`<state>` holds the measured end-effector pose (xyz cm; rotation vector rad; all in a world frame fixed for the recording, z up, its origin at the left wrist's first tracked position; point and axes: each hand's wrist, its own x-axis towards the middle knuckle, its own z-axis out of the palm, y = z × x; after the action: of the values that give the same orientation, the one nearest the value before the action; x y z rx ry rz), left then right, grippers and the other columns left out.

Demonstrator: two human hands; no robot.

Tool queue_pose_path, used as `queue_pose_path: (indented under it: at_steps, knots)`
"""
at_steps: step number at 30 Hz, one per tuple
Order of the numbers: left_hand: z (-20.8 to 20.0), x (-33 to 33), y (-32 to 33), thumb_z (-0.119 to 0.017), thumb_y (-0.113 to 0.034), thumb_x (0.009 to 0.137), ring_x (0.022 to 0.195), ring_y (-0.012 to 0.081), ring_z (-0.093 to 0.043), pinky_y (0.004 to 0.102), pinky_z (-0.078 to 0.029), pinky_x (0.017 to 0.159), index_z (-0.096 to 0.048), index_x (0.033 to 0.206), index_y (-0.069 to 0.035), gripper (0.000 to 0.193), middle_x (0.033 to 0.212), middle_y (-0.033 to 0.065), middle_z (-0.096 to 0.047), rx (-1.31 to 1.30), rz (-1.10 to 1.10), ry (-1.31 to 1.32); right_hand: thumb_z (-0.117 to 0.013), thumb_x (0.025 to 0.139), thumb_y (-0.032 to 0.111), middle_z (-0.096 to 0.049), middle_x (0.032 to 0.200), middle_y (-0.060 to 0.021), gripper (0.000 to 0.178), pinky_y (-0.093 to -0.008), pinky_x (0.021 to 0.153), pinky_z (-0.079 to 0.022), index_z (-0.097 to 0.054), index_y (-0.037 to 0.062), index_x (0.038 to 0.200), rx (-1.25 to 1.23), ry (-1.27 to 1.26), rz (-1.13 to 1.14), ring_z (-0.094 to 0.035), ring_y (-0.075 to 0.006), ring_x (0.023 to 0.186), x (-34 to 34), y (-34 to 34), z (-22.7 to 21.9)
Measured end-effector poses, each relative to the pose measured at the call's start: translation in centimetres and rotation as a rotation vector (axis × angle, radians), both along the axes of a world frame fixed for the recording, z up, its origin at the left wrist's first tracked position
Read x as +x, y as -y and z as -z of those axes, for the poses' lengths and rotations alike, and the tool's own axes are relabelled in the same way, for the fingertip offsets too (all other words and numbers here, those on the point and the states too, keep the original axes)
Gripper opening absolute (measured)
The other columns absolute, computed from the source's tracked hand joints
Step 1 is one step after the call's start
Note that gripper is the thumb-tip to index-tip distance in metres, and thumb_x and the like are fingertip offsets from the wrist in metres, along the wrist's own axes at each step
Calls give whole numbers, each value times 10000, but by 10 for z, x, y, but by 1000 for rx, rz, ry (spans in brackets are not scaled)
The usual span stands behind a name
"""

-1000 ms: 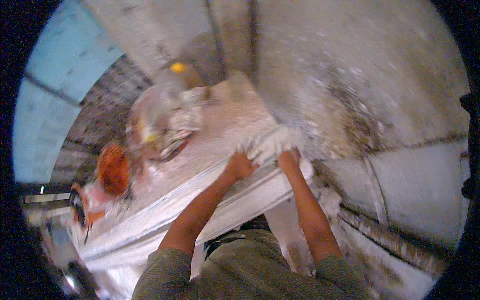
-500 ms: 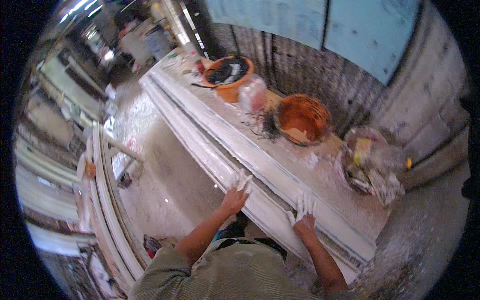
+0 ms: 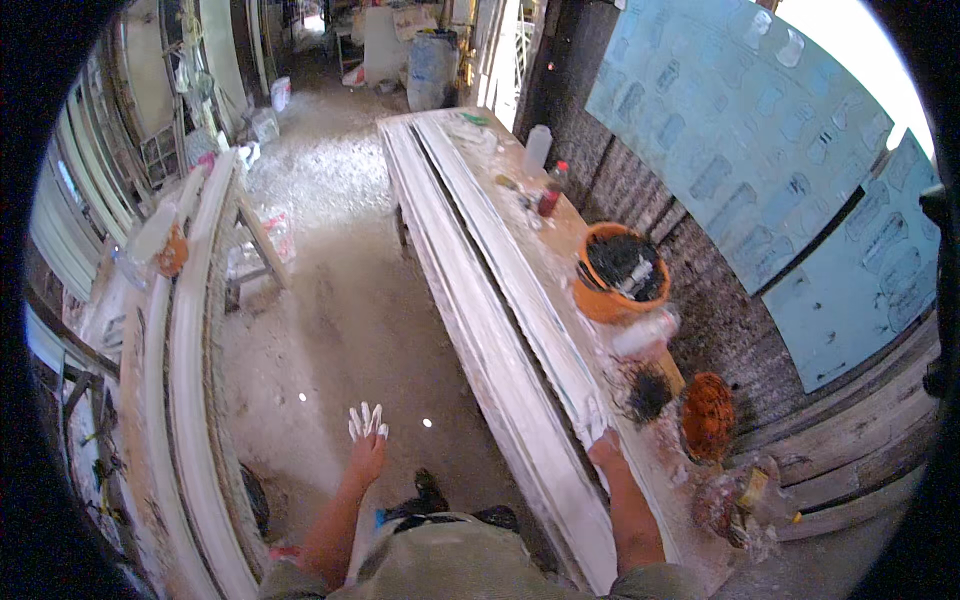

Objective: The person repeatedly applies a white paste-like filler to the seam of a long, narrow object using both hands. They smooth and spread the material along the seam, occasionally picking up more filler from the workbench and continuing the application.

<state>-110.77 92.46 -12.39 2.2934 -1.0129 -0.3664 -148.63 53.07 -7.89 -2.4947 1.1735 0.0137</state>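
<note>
Two long white plaster-like strips lie side by side on a table (image 3: 545, 245), a narrow dark gap between them. My right hand (image 3: 597, 428) rests on the right strip (image 3: 525, 305), its white-coated fingers stretched out flat. Away from the table, my left hand (image 3: 368, 440) hangs over the floor to the left of the left strip (image 3: 485, 345). Its fingers, also coated white, are spread and hold nothing.
Along the table's right side stand an orange tub (image 3: 600, 300) of dark material, an orange-brown basket-like container (image 3: 707, 420), a red-capped bottle (image 3: 550, 195) and a dark fibre clump (image 3: 650, 393). More long strips (image 3: 195, 370) lie on a stand at left. Light-blue panels (image 3: 720, 140) hang on the wall.
My left hand has lifted off the left strip and moved left over the floor. My right hand stays on the right strip. The view has turned, showing more of the table's far end.
</note>
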Motion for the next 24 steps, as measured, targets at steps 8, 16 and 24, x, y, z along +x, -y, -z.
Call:
queue_pose_path:
  at_steps: [8, 16, 24]
  knots:
    - [83, 126, -73, -306, -311, 1052, 1491, 409, -66, 467, -83, 1202, -260, 1542, -75, 546, 1610, 235, -118, 153, -240, -180, -580, 815, 234, -460, 1421, -272, 667, -416, 1133, -348, -390, -12, 1404, 160, -401, 298, -446, -386, 1330, 144, 72, 25]
    - [41, 214, -49, -331, -216, 1043, 1083, 474, -546, 504, -444, 964, -501, 1297, 52, 407, 1198, 305, -542, 174, -562, -353, -547, 856, 157, -704, 1081, -159, 352, -465, 1038, -406, -647, 47, 1174, -97, -729, -372, -636, -366, 1042, 314, 169, 46]
    - [23, 396, 33, -337, -214, 1009, 1251, 473, -454, 494, -355, 1077, -489, 1301, 108, 460, 1312, 343, -500, 251, -300, -177, -562, 798, 153, -708, 972, -178, 293, -509, 885, -496, -680, 84, 1058, -201, -272, -323, -656, -395, 951, 529, 300, 117]
